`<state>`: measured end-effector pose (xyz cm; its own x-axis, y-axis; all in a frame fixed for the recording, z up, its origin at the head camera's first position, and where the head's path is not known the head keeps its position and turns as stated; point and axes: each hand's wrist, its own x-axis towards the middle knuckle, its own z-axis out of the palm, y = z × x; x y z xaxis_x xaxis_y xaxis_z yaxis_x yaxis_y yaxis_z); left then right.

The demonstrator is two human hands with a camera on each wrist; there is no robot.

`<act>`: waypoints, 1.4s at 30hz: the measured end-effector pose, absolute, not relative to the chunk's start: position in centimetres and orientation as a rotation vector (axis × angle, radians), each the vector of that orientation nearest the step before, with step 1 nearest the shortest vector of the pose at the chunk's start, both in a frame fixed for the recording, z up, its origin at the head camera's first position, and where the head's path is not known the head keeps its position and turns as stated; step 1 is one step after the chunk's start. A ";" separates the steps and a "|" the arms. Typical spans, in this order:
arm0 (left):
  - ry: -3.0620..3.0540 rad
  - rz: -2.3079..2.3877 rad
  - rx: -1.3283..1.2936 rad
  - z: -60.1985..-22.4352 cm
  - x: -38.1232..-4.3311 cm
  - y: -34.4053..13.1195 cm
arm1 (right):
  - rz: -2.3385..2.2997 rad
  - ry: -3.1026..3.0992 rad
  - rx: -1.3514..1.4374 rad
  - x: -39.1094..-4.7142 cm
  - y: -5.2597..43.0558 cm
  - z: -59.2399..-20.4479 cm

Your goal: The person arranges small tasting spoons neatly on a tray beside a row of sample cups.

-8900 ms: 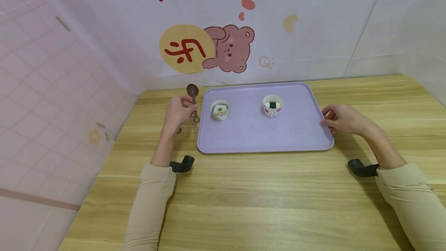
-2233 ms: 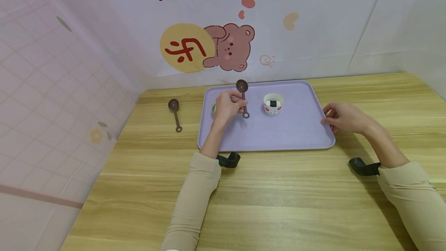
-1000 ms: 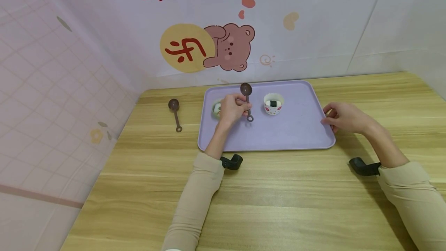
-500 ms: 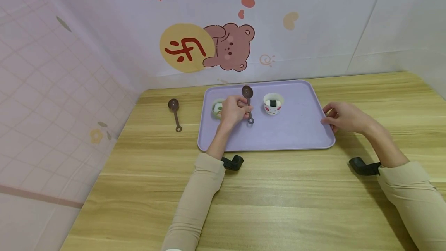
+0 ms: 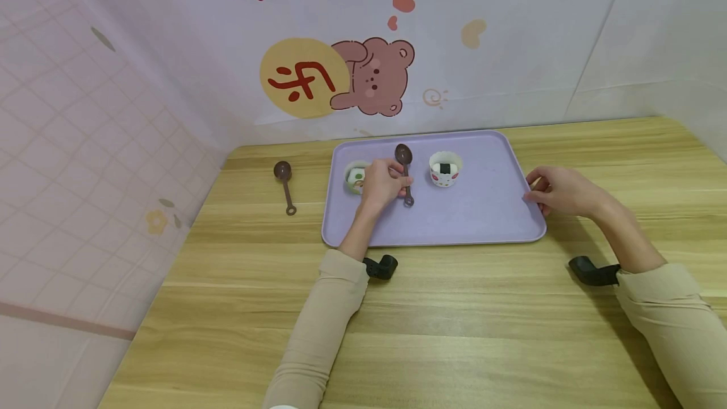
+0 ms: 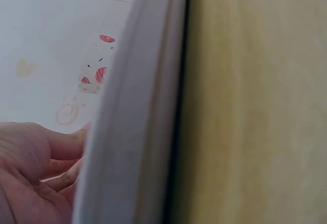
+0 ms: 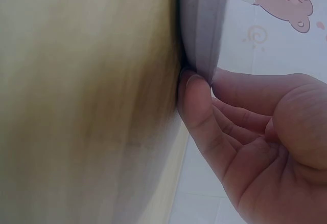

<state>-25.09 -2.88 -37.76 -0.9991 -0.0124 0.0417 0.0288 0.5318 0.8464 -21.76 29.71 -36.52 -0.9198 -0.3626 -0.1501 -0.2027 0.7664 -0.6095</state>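
Wood-grain tabletop point(image 5: 454, 327). Directly on it: lilac rectangular tray point(image 5: 477, 216) near back edge; brown measuring spoon point(image 5: 286, 190) left of tray, apart, bowl point(image 5: 282, 170) toward back, handle point(image 5: 288, 198) toward front.

lilac tray point(image 5: 477, 210), brown spoon point(image 5: 404, 154), white cup point(image 5: 444, 180) with pink patches.

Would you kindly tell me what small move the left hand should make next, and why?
I'd probably settle the held brown spoon onto the purple tray and let go: the left hand pinches it between the green cup and the pink-patterned cup, over bare tray, while the right hand holds the tray's edge.
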 end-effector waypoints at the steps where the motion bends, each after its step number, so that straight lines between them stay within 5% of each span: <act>1: -2.715 -1.495 -0.013 -37.8 -25.1 -2.9 | -0.891 2.703 -0.442 -21.8 29.7 -36.5; 42: -2.807 -1.291 -0.008 -38.0 -25.0 -2.7 | -0.892 2.697 -0.438 -21.8 29.7 -36.6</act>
<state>-25.01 -2.68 -38.02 -0.9986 -0.0173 0.0497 0.0264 0.6511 0.7586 -21.76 29.72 -36.57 -0.9187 -0.3632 -0.1553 -0.1990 0.7651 -0.6124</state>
